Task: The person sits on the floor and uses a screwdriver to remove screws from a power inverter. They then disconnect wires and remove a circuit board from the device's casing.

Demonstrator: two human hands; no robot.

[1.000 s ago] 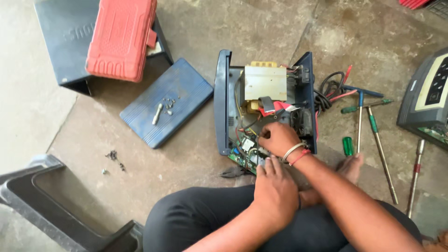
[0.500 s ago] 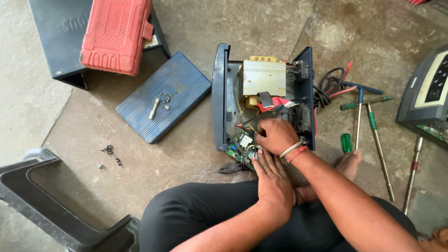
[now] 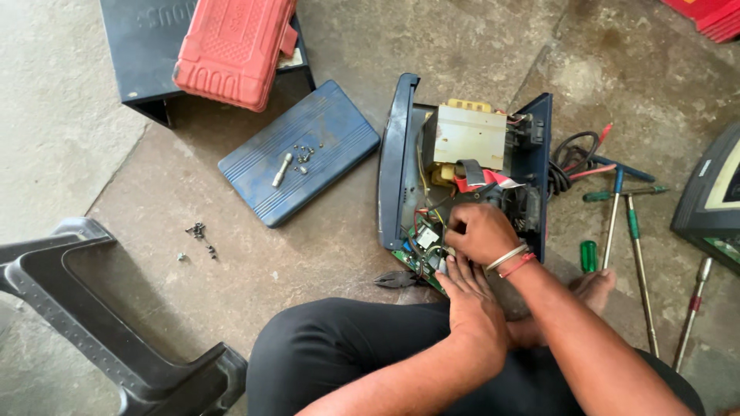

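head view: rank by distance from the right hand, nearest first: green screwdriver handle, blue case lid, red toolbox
From the right hand:
1. Green screwdriver handle, on the floor just to its right.
2. Blue case lid, to its left, screws on top.
3. Red toolbox, far upper left.

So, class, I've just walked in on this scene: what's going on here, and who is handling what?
A person sits on the concrete floor over an opened dark blue electronics unit with a transformer and circuit board exposed. The right hand is curled among the wires near the board, while the left hand braces the unit's near edge. Small screws lie on a blue case lid; screwdrivers lie to the right, and pliers beside the unit.
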